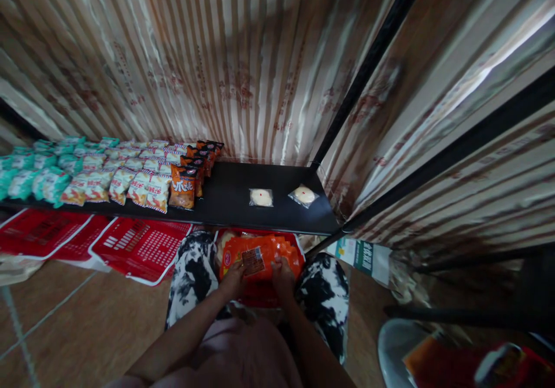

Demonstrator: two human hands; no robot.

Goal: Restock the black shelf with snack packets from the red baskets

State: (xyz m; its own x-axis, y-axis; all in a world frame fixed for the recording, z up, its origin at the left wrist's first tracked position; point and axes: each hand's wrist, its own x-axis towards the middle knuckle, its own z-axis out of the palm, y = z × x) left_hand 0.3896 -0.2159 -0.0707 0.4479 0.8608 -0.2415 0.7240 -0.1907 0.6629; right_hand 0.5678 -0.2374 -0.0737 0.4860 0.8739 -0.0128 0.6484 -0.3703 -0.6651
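Observation:
Low in the head view, between my knees, my left hand (234, 279) and my right hand (282, 275) both grip an orange snack packet (255, 256) with a label on it. The packet sits over a red basket (260, 295) that holds more orange packets. Fingers of both hands are curled round the packet's lower edge. Ahead lies a black shelf (229, 194) with two clear-wrapped round pastries (261, 197) (303, 195) on its right part and rows of snack bags (130, 171) on its left.
Red perforated baskets (139, 246) lie flat under the shelf at left. Striped curtain (243, 64) hangs behind. A black frame post (368, 58) rises at the shelf's right corner. A green-and-white box (364, 256) and a grey stool (399, 342) are at right.

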